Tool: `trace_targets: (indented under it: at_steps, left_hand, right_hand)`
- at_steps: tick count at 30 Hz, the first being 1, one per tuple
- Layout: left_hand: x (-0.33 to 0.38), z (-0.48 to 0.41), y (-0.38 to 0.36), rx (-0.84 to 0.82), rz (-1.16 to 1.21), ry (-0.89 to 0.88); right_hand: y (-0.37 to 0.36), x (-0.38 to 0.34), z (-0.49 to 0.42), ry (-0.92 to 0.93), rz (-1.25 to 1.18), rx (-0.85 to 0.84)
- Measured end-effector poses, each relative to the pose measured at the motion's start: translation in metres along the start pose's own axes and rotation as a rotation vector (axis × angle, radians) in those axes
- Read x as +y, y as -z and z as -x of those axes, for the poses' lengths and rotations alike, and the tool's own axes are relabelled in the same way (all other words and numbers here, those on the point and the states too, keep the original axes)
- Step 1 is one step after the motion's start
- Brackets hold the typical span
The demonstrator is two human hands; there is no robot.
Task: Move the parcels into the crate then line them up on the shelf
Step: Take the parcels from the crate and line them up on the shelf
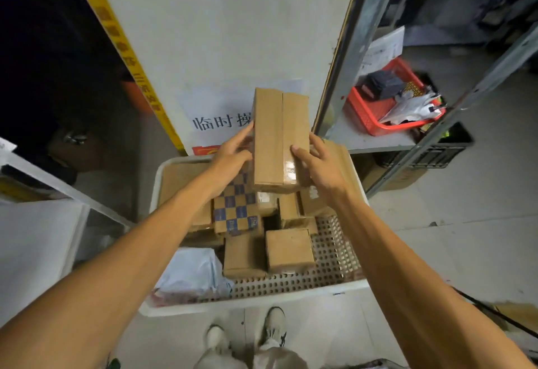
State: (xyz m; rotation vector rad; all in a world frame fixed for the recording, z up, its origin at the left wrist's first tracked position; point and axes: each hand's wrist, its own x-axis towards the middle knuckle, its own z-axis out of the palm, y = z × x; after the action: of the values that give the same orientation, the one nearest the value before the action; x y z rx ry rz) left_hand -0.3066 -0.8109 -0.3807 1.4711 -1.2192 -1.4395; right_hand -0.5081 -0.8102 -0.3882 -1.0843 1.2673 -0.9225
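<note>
A long brown cardboard parcel [279, 138] taped along its middle stands on end above the white perforated crate [334, 264]. My left hand [233, 159] grips its left side and my right hand [317, 165] grips its right side, thumb on the front face. Inside the crate lie several parcels: a blue-and-tan checkered box [235, 208], two square brown boxes [289, 250], and a pale plastic mailer bag [192, 272] at the near left. The metal shelf [375, 143] is to the right, beyond the crate.
A red basket [375, 118] with dark items and a plastic bag sits on the right shelf. A white panel with a paper sign [215, 118] stands behind the crate. A black crate [436, 156] lies under the shelf. My feet [247, 336] stand at the crate's near edge.
</note>
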Motion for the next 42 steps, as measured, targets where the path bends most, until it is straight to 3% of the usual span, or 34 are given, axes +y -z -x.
trace_targets:
  at_steps: [6,9,13,18,25,28,32,39,42]
  left_hand:
    - [0.053,0.057,0.046,0.163,0.180,-0.137]
    - [0.068,0.095,0.074,0.226,0.230,-0.124]
    - [0.066,0.153,0.123,0.388,0.184,-0.163]
    - [0.046,0.237,0.177,0.587,0.054,-0.182]
    - [0.011,0.335,0.228,0.850,0.049,-0.059]
    - [0.006,0.373,0.243,0.934,0.056,-0.095]
    - [0.000,0.419,0.258,0.970,0.037,-0.124]
    - [0.002,0.479,0.261,0.888,0.304,-0.147]
    - [0.009,0.493,0.256,0.996,0.407,-0.207]
  right_hand:
    - [-0.052,-0.072,0.021,0.135,-0.022,-0.135]
    - [-0.089,-0.096,0.031,0.214,-0.051,-0.184]
    - [-0.143,-0.119,0.055,0.310,0.038,-0.325]
    - [-0.220,-0.119,0.096,0.429,0.186,-0.359]
    - [-0.313,-0.102,0.172,0.343,0.176,-0.651]
    - [-0.343,-0.104,0.195,0.358,0.232,-0.769]
    - [-0.364,-0.105,0.212,0.296,0.137,-0.817]
    - [-0.383,-0.122,0.235,0.198,-0.018,-1.004]
    - [-0.397,-0.134,0.246,0.245,0.001,-1.087]
